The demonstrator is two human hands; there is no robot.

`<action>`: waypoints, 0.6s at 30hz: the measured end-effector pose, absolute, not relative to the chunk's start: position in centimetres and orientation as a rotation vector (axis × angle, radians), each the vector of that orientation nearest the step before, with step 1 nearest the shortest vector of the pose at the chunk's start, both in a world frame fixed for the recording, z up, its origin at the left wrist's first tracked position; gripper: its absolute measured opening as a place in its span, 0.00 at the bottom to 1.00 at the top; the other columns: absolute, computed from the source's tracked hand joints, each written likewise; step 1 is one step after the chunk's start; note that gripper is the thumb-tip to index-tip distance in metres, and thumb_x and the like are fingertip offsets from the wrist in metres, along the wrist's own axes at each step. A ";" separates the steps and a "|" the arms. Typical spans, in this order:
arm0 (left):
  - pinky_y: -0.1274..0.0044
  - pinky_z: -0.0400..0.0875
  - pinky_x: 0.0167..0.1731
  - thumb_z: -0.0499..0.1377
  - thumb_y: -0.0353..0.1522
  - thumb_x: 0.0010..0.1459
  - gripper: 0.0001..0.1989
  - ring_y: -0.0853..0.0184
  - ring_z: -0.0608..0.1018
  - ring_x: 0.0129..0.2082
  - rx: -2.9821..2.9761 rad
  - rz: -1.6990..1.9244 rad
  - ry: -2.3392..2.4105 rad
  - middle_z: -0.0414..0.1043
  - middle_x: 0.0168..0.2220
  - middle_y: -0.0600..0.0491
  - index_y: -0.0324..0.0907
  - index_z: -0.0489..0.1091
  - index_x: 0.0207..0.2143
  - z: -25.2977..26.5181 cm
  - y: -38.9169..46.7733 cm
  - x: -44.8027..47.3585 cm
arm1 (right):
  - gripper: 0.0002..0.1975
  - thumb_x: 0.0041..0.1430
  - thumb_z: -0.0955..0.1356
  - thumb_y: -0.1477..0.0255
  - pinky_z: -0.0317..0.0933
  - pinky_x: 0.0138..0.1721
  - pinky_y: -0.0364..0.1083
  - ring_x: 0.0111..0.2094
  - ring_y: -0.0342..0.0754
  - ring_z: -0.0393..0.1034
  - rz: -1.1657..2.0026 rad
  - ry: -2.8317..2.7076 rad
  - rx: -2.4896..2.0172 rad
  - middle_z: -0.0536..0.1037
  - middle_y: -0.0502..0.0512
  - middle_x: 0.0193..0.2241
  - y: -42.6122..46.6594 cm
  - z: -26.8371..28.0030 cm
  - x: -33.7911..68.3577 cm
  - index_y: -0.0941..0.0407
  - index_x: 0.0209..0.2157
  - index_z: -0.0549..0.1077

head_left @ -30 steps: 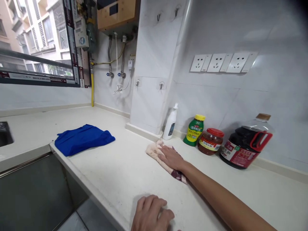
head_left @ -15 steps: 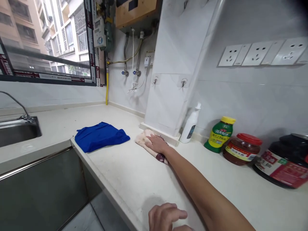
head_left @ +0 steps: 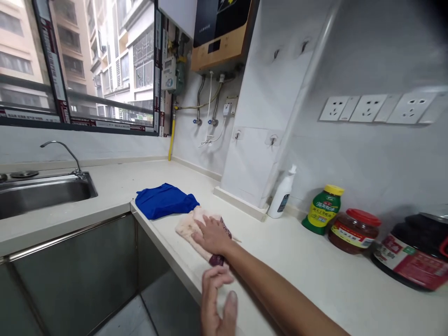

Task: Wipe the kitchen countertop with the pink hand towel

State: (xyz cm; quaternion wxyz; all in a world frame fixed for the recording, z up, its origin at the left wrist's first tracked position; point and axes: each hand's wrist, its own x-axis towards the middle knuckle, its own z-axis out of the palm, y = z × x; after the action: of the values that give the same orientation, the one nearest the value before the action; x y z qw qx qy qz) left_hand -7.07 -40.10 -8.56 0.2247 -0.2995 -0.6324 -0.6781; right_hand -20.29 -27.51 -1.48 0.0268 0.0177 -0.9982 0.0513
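Observation:
My right hand (head_left: 212, 234) lies flat on a folded pinkish-white rag (head_left: 187, 228) with dark maroon patches, pressing it against the white countertop (head_left: 280, 266). Its fingers are spread over the cloth, not wrapped round it. A crumpled blue cloth (head_left: 164, 200) lies just beyond, its right end close against the rag; I cannot tell whether they touch. Near the bottom of the view, my left hand (head_left: 217, 303) hovers by the counter's front edge. Its fingers are loosely bent, the thumb stands apart, and nothing is in it.
Along the right wall stand a white spray bottle (head_left: 282, 193), a green bottle with a yellow cap (head_left: 322, 210), a red-lidded jar (head_left: 354, 231) and a big dark jar (head_left: 411, 252). A tiled pillar (head_left: 254, 163) rises behind the rag. At left is a steel sink (head_left: 52, 189) with a faucet (head_left: 66, 151).
My right hand has slid the rag away from the pillar, leftward to the counter's front edge and the blue cloth. My left hand's thumb now shows upright. The view has turned slightly left.

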 end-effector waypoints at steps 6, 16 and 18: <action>0.54 0.64 0.66 0.53 0.39 0.67 0.18 0.52 0.67 0.66 -0.679 -1.377 -2.113 0.67 0.63 0.43 0.47 0.74 0.54 -5.1 -45.9 -14.9 | 0.30 0.77 0.57 0.57 0.43 0.71 0.62 0.71 0.62 0.42 0.406 -3.024 0.218 0.49 0.55 0.72 -32.7 -1.4 -18.4 0.50 0.74 0.52; 0.36 0.42 0.64 0.54 0.60 0.59 0.39 0.35 0.45 0.74 -0.683 -0.593 -2.954 0.46 0.76 0.45 0.56 0.65 0.67 -1.0 -45.6 -20.2 | 0.33 0.66 0.52 0.46 0.53 0.68 0.65 0.70 0.57 0.48 0.463 -2.811 0.240 0.60 0.52 0.67 -23.5 -4.8 0.7 0.34 0.69 0.61; 0.37 0.47 0.63 0.53 0.62 0.58 0.39 0.37 0.47 0.74 -0.684 -0.585 -2.990 0.46 0.76 0.46 0.58 0.64 0.67 -0.7 -46.1 -21.4 | 0.35 0.60 0.48 0.38 0.61 0.56 0.69 0.69 0.58 0.48 0.387 -2.763 0.154 0.65 0.57 0.64 -19.9 -7.2 7.3 0.24 0.62 0.65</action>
State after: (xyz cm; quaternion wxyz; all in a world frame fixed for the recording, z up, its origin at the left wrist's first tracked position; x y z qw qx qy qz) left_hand -21.39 -46.06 -0.68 0.0096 -0.2190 -0.9575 -0.1873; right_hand 7.35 -19.87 -7.23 0.1727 0.0541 -0.9740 0.1364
